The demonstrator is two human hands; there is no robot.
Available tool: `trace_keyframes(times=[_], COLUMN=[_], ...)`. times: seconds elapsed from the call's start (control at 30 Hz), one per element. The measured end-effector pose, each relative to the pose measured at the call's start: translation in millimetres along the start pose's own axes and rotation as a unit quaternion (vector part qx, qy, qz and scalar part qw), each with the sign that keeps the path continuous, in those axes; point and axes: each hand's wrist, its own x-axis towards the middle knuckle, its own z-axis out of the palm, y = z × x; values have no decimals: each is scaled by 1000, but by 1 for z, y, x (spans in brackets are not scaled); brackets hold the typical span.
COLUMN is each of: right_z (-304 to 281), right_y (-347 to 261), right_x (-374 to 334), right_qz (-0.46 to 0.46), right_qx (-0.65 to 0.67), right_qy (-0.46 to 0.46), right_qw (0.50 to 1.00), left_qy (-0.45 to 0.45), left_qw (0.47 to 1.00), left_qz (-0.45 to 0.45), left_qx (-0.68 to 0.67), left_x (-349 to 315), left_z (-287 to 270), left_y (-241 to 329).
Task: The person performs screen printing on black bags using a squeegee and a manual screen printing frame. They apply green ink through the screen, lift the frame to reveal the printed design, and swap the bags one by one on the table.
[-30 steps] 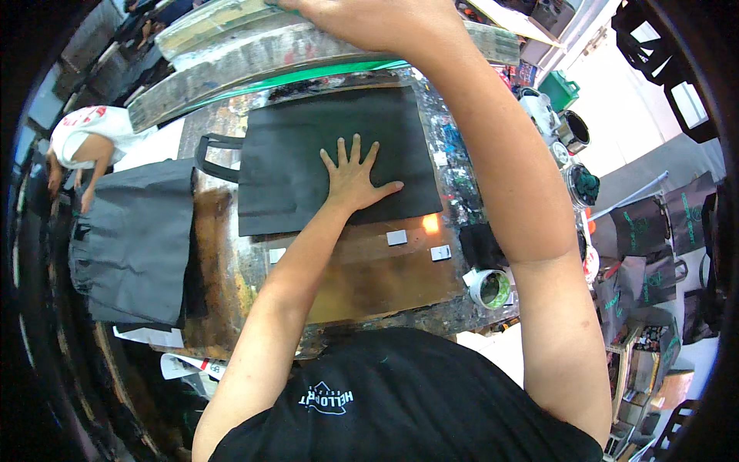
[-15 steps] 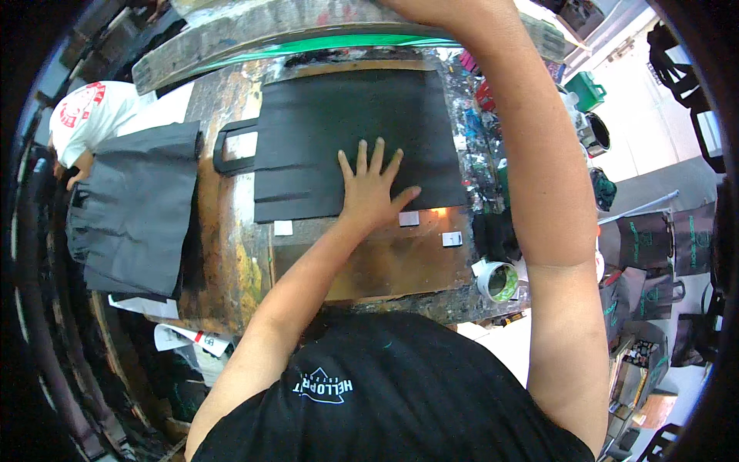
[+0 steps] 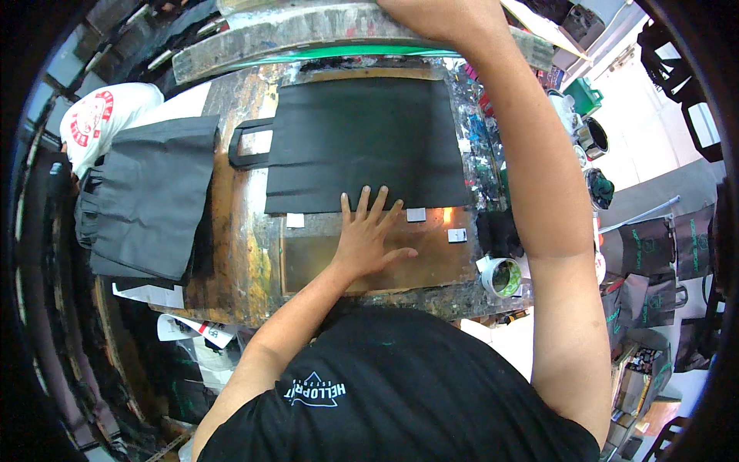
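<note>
A flat black bag (image 3: 362, 131) lies on the worktable, its loop handle (image 3: 250, 144) sticking out to the left. My left hand (image 3: 362, 246) is open, fingers spread, with the fingertips at the bag's near edge and the palm over the brown board (image 3: 308, 266). Small white tabs (image 3: 416, 215) sit on the board along that edge. At the top, my right hand (image 3: 454, 21) reaches to a raised, weathered wooden bar (image 3: 331, 42) with a green strip below it. Its fingers are cut off by the picture's edge, so its grip is hidden.
Left of the board is a pile of black bags (image 3: 154, 200); a person in a white shirt (image 3: 104, 115) is beyond it. A tub with green residue (image 3: 504, 277) stands at the table's near right. A green container (image 3: 585, 96) and cans stand farther right.
My left hand has slid toward me, from the middle of the black bag to its near edge. My right arm stays raised at the wooden bar. The whole view has shifted slightly.
</note>
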Motion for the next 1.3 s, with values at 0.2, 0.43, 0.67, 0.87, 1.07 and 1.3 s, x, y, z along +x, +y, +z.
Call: trace_keyframes(times=[0.2,0.43,0.67,0.87,1.07,1.3], right_z=[-3,36,79,124,106,98], right_y=[-5,-25,-36,-18,-14,-28], right_x=[-4,-112,-201,-215,-192,-211], right_qz=[11,-24,-34,-17,-8,14], right_qx=[-21,-59,-17,-16,-16,23], right_qy=[-42,11,-159,-195,-200,-284], right_qw=[999,998,986,981,980,958], left_qy=[206,297,288,299,303,276], left_qw=[927,762,825,908,909,909], left_qz=[-187,-174,-270,-269,-262,-275], left_qx=[-250,-548,-404,-117,-115,-147], left_x=[31,12,-73,-99,-101,-99], left_z=[-82,-207,-85,-40,-38,-42], left_y=[-54,-100,-107,-115,-120,-114])
